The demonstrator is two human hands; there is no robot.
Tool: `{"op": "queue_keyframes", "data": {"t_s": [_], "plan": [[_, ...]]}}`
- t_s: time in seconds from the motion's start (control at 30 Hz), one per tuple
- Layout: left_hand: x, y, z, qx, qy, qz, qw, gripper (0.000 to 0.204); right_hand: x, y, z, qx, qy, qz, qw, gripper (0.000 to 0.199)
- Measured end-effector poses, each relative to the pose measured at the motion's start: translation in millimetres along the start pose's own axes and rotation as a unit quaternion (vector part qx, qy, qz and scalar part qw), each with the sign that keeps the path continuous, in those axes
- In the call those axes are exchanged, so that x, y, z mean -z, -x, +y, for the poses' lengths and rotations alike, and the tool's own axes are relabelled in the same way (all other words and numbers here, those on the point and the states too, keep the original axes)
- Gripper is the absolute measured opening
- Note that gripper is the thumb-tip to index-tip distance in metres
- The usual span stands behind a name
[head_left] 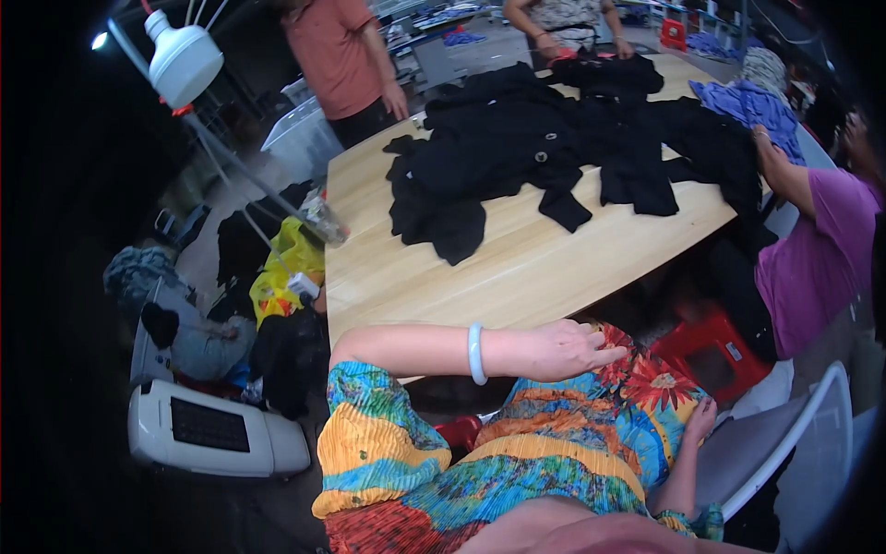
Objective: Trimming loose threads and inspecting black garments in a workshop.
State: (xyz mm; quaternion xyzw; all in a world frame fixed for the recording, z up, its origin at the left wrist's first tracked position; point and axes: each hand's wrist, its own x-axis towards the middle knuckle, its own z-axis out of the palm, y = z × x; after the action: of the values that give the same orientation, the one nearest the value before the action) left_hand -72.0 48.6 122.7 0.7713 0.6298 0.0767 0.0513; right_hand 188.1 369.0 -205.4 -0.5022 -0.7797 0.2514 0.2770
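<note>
My left hand (pixel 574 350) lies over my lap with its fingers loosely stretched, holding nothing. A pale bangle (pixel 476 354) circles that wrist, and the forearm crosses in front of the table's near edge. Lower and to the right, my right hand (pixel 702 420) rests against the side of my colourful pleated dress (pixel 554 443), fingers slightly bent and nothing visible in them. Neither hand touches the dark garments (pixel 498 152) heaped across the far half of the wooden table (pixel 517 254).
Co-workers stand or sit round the table: a person in a salmon shirt (pixel 334 55), one in purple (pixel 821 258) and one handling dark cloth. A red stool (pixel 711 355), grey chair (pixel 766 443), white appliance (pixel 217 429), yellow bag (pixel 291 258) and hanging lamp (pixel 185 63) surround me.
</note>
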Motion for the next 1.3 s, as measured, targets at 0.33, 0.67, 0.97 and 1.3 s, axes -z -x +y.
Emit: {"op": "queue_keyframes", "data": {"t_s": [0.33,0.67,0.97,1.3], "plan": [[-72,-27,-6,0.028,0.141,0.006,0.99,0.05,50,16,27,-0.045,0.119,0.03,0.991,0.026],[-286,-24,-34,0.456,-0.049,0.033,0.888,0.048,59,10,-13,0.208,0.181,-0.165,0.947,0.036],[-292,13,-37,0.504,-0.023,0.172,0.846,0.012,0,-17,3,0.294,0.212,-0.324,0.874,0.026],[-294,26,-39,0.427,0.051,0.199,0.88,0.01,4,-9,-23,0.221,0.295,-0.372,0.852,0.021]]}}
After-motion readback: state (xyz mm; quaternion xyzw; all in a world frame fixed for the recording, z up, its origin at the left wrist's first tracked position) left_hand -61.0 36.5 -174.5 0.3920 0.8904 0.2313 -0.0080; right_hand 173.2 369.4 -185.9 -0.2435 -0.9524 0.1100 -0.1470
